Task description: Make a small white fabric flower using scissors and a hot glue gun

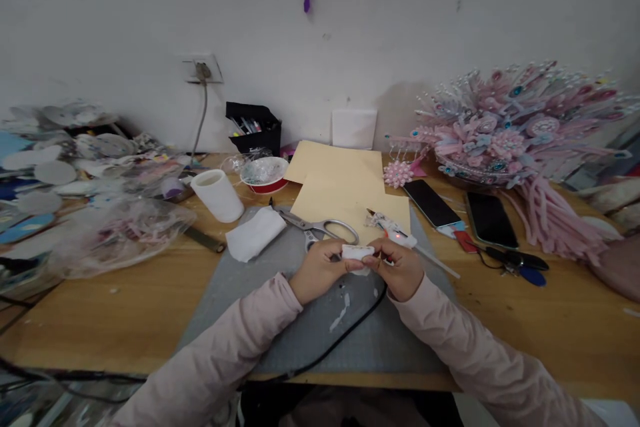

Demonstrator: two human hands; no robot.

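Between my two hands is a small white folded piece (358, 252), perhaps fabric or paper, pinched at both ends. My left hand (323, 268) grips its left end between thumb and fingers. The right end sits in the closed fingers of my right hand (400, 269). Just behind the hands lie grey-handled scissors (335, 230), and a hot glue gun (395, 232) with a small red light rests at the right. A folded white cloth or tissue (255, 233) is on the grey cutting mat (235, 317), left of the scissors.
Cream paper sheets (345, 177) cover the mat's far part. A white roll (217, 195) and a red-rimmed bowl (265, 175) stand left. Two phones (435, 205) and a large pink beaded flower headpiece (505, 127) are right. A black cable (345, 337) crosses the mat.
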